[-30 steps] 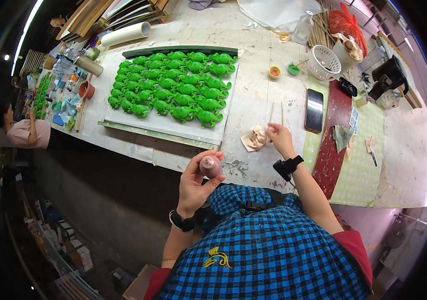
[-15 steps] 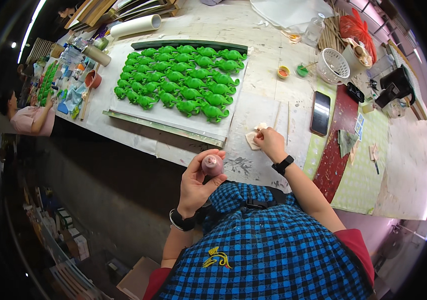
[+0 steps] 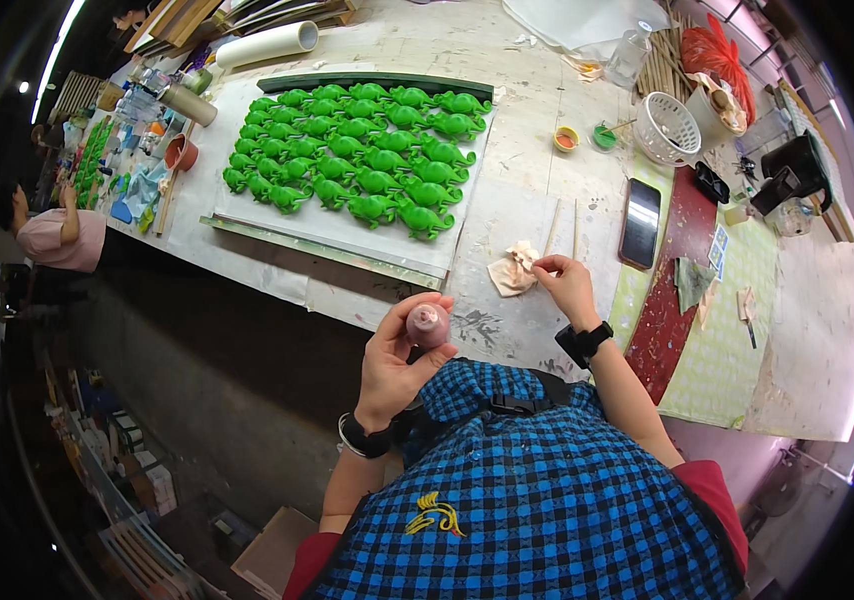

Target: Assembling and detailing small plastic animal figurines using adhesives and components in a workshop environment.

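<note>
My left hand (image 3: pixel 394 362) is wrapped round a small dusky-pink rounded bottle (image 3: pixel 429 326), its pale tipped end facing up. It is held just off the table's front edge. On the table to its right lies a crumpled cream cloth (image 3: pixel 513 274) with a raised fold. My right hand (image 3: pixel 571 290) is at the right edge of this cloth, its thumb and fingers pinched together on it. Two thin sticks (image 3: pixel 576 230) lie behind the cloth. Further left, rows of bright green curly-tailed figures (image 3: pixel 357 150) cover a white sheet.
A long rail (image 3: pixel 327 252) lies before the figures. Small paint cups (image 3: pixel 566 139), a white basket (image 3: pixel 667 130), a phone (image 3: pixel 640 224) and a dark red strip (image 3: pixel 662 350) are to the right. Another person (image 3: pixel 65 238) sits at the far left, near a brown pot (image 3: pixel 181 152).
My right hand has shifted right from the top of the cloth to its edge, and the cloth is more spread out. My left hand still holds the bottle in nearly the same place.
</note>
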Demonstrator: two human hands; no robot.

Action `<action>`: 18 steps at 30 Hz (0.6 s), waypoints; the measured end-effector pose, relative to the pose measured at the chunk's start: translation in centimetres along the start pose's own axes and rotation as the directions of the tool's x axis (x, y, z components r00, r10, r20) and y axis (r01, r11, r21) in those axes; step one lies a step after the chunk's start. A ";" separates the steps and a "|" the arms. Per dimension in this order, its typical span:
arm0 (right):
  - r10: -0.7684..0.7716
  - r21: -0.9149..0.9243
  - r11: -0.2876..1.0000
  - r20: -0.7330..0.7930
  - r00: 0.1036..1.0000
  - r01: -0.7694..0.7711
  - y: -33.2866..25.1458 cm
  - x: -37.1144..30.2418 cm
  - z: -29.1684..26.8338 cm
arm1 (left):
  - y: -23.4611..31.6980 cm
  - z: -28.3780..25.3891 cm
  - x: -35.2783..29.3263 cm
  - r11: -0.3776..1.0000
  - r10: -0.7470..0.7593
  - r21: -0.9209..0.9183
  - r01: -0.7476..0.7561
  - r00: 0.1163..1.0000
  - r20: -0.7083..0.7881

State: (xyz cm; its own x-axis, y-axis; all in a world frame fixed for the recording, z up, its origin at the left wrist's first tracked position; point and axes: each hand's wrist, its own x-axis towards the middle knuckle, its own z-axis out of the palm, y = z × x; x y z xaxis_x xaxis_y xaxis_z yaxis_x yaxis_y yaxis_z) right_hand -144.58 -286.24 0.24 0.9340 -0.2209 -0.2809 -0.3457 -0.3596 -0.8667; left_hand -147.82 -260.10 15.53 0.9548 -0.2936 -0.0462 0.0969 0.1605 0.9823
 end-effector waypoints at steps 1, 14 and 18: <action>-0.119 -0.182 0.977 -0.041 0.992 0.110 -1.0 -0.5 0.1 | 0.0 0.0 0.0 1.000 0.001 0.006 -0.001 1.000 0.009; -0.364 -0.391 0.846 0.075 0.928 0.363 -0.6 -0.9 2.8 | 0.5 1.0 -0.3 1.000 -0.010 0.025 0.009 0.999 0.038; -0.296 -0.312 0.899 0.083 0.951 0.307 -2.0 -1.2 1.3 | 0.4 1.5 0.0 0.997 0.012 0.075 -0.016 0.998 0.055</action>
State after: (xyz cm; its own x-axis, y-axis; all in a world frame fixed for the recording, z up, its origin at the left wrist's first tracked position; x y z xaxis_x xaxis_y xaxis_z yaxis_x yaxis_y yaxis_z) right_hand -144.92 -284.05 1.78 0.9986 -0.0283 -0.0446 -0.0521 -0.6738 -0.7371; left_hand -148.21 -261.43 16.21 0.9391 -0.3429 -0.0242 0.0600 0.0944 0.9937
